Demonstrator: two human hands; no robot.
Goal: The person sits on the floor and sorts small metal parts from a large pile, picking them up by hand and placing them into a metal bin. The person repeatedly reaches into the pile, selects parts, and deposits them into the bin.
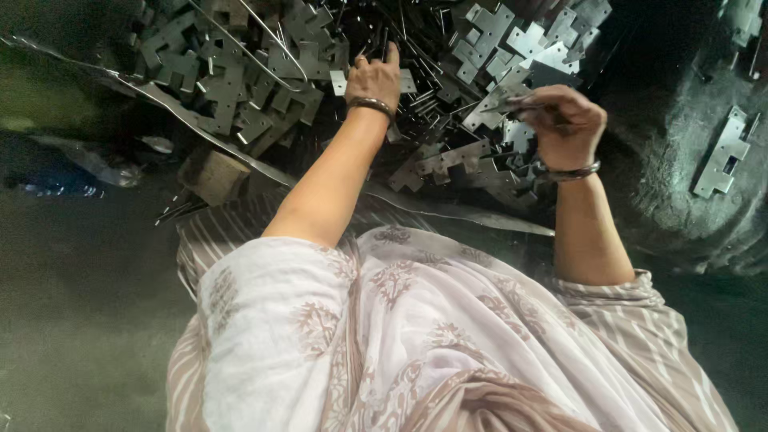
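Observation:
A heap of flat, notched grey metal plates (264,88) lies in front of me, with thin metal pins (424,108) scattered among them. My left hand (374,76), with a bangle at the wrist, reaches into the middle of the heap. Its fingers curl down among the plates and pins, and what they grip is hidden. My right hand (564,124), also with a bangle, is closed on a few thin metal pins (512,101) that stick out to the left over the plates.
A long bent metal strip (448,210) runs along the near edge of the heap. A wooden block (212,174) sits at the left. One loose plate (724,152) lies on a dark mound at the right. My scarf and striped clothing fill the bottom.

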